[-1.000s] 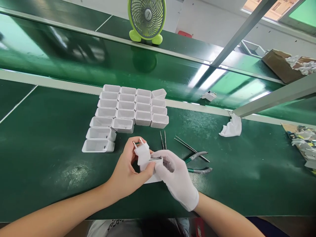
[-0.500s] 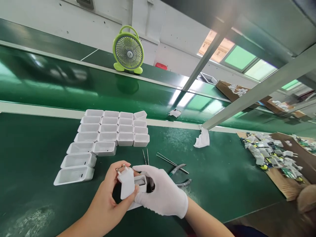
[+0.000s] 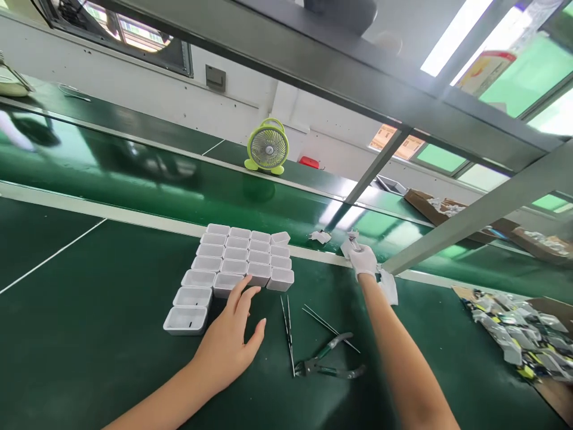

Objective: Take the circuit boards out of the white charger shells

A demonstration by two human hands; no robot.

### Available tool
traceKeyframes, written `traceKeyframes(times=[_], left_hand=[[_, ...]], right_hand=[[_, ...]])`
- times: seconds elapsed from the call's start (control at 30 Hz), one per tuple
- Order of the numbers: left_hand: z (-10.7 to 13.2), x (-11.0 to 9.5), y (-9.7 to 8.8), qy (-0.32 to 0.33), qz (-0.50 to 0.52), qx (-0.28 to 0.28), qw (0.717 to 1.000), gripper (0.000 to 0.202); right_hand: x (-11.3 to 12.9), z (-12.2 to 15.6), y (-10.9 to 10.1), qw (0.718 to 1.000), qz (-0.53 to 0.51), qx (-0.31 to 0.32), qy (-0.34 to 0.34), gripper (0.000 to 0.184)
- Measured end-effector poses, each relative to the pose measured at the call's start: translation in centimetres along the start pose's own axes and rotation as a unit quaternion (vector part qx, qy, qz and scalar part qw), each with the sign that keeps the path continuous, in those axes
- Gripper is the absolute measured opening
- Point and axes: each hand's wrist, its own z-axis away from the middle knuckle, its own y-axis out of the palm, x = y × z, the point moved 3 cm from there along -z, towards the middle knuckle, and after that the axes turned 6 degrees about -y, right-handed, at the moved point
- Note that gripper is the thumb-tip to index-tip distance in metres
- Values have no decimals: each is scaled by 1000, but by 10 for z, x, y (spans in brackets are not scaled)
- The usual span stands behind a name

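Observation:
My left hand (image 3: 235, 334), bare, hovers with fingers spread at the front of a block of white open-topped plastic cases (image 3: 185, 319); it holds nothing. Its fingertips overlap the front cases, and I cannot tell whether they touch. My right hand (image 3: 363, 261), in a white glove, reaches far forward to the edge of the green belt. Its fingers close around a white plug adapter (image 3: 345, 248), mostly hidden by the glove. Another white plug piece (image 3: 320, 237) lies on the belt to its left. A crumpled white cloth (image 3: 388, 288) is beside the right forearm.
Tweezers (image 3: 289, 334), a second pair of tweezers (image 3: 329, 327) and pliers (image 3: 329, 361) lie between my arms. At the right is a cardboard tray (image 3: 553, 403) heaped with adapter parts. A green fan (image 3: 268, 148) stands behind the belt; a metal post (image 3: 474, 206) slants at right.
My hands have parted. The right has moved forward and right to the belt with the white plug adapter; the left has let go and opened near the cases. The view has shifted left.

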Motion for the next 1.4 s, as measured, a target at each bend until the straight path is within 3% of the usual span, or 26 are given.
traceKeyframes(times=[0.13, 0.3, 0.4, 0.47, 0.57, 0.73, 0.9, 1.03, 1.17, 1.3, 1.4], left_hand=[[2, -1, 0, 15, -7, -9, 1000, 36], [5, 0, 7, 37, -21, 10, 999, 32], [6, 1, 11, 43, -24, 16, 999, 32], [7, 1, 12, 47, -22, 20, 998, 32], [7, 1, 13, 46, -24, 24, 998, 31], [5, 3, 12, 49, -16, 3, 999, 32], [7, 3, 11, 45, -18, 11, 999, 34], [8, 0, 11, 41, -23, 30, 998, 35], [8, 0, 10, 42, -22, 40, 998, 37], [9, 4, 13, 41, -28, 33, 998, 37], [9, 7, 17, 56, -46, 13, 997, 37]], right_hand=[[-4, 19, 5, 999, -31, 12, -31, 32], [-5, 91, -9, 986, -87, 86, -114, 60], [4, 119, -9, 969, -111, 152, -157, 64], [19, 120, 4, 949, -127, 215, -191, 56], [51, 102, 41, 910, -160, 294, -245, 48], [91, 78, 104, 889, -203, 303, -277, 40], [96, 89, 126, 889, -208, 307, -268, 40], [99, 101, 109, 894, -212, 284, -273, 43], [94, 128, 57, 906, -236, 238, -258, 52], [65, 170, 7, 922, -249, 225, -194, 49], [39, 190, -10, 939, -243, 184, -158, 48]])
